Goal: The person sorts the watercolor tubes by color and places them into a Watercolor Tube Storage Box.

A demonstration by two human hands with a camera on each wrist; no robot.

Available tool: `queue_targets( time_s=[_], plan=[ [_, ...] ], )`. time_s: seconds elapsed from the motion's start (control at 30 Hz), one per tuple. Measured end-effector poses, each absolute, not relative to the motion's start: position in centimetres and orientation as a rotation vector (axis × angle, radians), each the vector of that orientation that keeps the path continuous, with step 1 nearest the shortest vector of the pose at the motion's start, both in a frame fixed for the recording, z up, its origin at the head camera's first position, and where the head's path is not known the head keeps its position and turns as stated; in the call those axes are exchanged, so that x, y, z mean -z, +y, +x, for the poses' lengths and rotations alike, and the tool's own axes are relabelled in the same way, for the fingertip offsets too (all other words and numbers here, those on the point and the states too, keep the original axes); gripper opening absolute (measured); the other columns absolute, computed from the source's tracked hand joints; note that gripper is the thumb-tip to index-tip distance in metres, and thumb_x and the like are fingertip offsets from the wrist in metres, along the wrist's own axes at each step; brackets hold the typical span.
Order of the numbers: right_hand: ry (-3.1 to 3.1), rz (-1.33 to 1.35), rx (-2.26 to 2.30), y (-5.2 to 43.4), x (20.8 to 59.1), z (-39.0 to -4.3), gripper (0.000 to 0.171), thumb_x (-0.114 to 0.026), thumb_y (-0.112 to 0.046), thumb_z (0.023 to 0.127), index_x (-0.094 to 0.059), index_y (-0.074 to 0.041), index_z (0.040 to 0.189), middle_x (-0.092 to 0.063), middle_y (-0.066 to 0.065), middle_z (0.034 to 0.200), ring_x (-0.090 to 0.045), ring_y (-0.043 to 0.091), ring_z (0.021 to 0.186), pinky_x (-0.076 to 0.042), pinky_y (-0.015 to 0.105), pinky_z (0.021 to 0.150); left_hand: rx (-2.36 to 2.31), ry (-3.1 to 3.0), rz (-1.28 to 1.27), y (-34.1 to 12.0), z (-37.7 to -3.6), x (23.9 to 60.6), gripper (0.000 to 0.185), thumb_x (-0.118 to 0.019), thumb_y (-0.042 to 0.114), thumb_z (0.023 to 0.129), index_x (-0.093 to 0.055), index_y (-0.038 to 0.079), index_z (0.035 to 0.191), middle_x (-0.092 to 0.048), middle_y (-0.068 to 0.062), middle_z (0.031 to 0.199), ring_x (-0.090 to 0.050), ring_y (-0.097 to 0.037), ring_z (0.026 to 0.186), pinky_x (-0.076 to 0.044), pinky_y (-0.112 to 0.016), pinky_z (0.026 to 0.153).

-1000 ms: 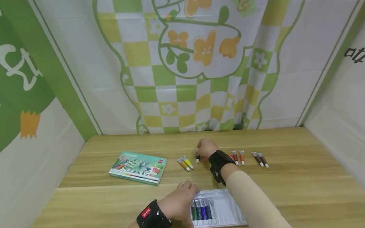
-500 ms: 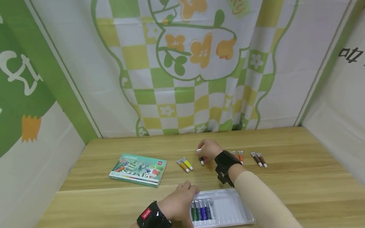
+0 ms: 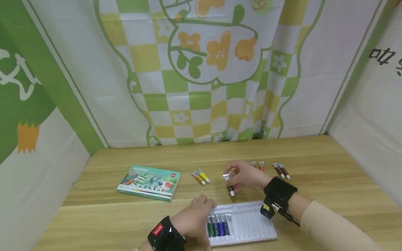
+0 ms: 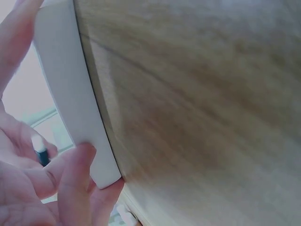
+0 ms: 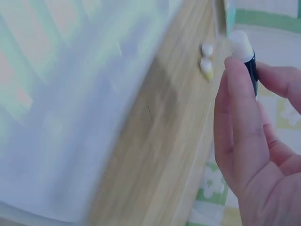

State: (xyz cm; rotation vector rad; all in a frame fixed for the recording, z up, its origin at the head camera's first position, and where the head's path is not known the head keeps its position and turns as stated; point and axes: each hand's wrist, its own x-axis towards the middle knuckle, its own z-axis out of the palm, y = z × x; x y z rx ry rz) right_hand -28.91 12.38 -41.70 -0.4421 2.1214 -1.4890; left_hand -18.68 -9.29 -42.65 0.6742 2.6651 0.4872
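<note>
One dark paint tube (image 3: 229,183) is travelling in the right hand (image 3: 247,176), pinched between thumb and fingers (image 5: 237,117) just above the tabletop (image 3: 319,190), between the loose tubes at the back and the white tray (image 3: 254,227) in front. The left hand (image 3: 193,222) is gripping the tray's left edge with curled fingers (image 4: 70,174) and thumb, steadying it. Judging by this, the carrying step is under way, with four tubes (image 3: 219,226) lying in the tray's left slots and the slots to their right open.

The held tube is slanting, its long axis running roughly from the back toward the person, white cap (image 5: 242,44) at the near, lower end. The stored tubes are lying with their long axes front to back, so the next move likely calls for levelling the tube, lining it up with them and lowering it into the next free slot. Yellow tubes (image 3: 200,176) and reddish-brown ones (image 3: 281,170) are waiting on the tabletop beside a paint box (image 3: 148,182).
</note>
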Motion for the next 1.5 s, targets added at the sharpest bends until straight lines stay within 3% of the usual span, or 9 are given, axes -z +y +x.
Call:
queue_targets(
  time_s=[0.47,0.9,1.13,1.5],
  plan=[
    [2.011,-0.516,1.544,12.5,43.4,-22.2,0.028,-0.072,0.008,0.085,-0.059,0.001,0.109,-0.057,0.013,0.096,-0.066,0.024,0.079,-0.063,0.041,0.068,-0.512,2.684,0.665,-10.7,-19.1,42.4,0.111,-0.105,0.031,0.040,-0.055,0.002,0.135,-0.052,-0.007,0.118,-0.049,-0.024,0.106,-0.052,-0.042,0.096],
    [2.172,-0.573,1.462,11.9,44.2,-21.0,0.029,-0.077,0.008,0.080,-0.062,-0.003,0.101,-0.058,0.008,0.095,-0.061,0.020,0.083,-0.061,0.033,0.066,-0.547,2.681,0.645,-10.9,-18.8,42.5,0.111,-0.105,0.028,0.039,-0.055,0.001,0.135,-0.051,-0.007,0.118,-0.047,-0.025,0.109,-0.050,-0.044,0.098],
    [2.466,-0.798,1.168,12.4,44.2,-20.9,0.030,-0.086,-0.003,0.076,-0.070,-0.005,0.102,-0.062,0.001,0.100,-0.056,0.012,0.076,-0.051,0.025,0.064,-0.523,2.683,0.652,-10.7,-18.7,42.6,0.112,-0.105,0.029,0.040,-0.055,0.001,0.136,-0.050,-0.006,0.117,-0.047,-0.025,0.109,-0.050,-0.043,0.099],
    [2.674,-1.028,0.795,14.1,43.3,-20.1,0.031,-0.088,-0.005,0.076,-0.078,0.000,0.104,-0.062,-0.002,0.094,-0.054,0.004,0.074,-0.051,0.020,0.063,-0.511,2.669,0.665,-9.1,-18.9,43.0,0.113,-0.105,0.030,0.040,-0.055,0.003,0.138,-0.052,-0.008,0.123,-0.049,-0.026,0.114,-0.050,-0.043,0.101]
  ],
)
